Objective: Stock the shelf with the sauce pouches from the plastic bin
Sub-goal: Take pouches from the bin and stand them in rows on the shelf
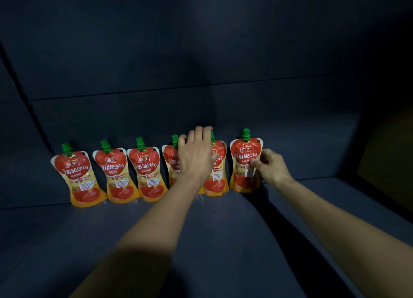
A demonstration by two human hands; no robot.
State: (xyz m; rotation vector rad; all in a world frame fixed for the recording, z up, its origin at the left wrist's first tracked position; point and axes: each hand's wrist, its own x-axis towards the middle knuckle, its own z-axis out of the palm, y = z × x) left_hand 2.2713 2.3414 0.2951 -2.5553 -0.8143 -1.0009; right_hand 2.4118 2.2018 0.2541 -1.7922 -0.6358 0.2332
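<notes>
Six red-and-orange tomato sauce pouches (147,172) are standing upright in a row on the dark shelf (223,230), long axes vertical, green screw caps pointing up. The left hand (195,157) is resting spread-fingered over the fourth and fifth pouches; the right hand (271,167) is pinching the sixth pouch's (242,161) right edge

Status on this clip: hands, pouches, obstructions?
Left hand spread over fourth and fifth pouches. Right hand touching sixth pouch. Six upright on shelf. Nothing obstructing.
</notes>
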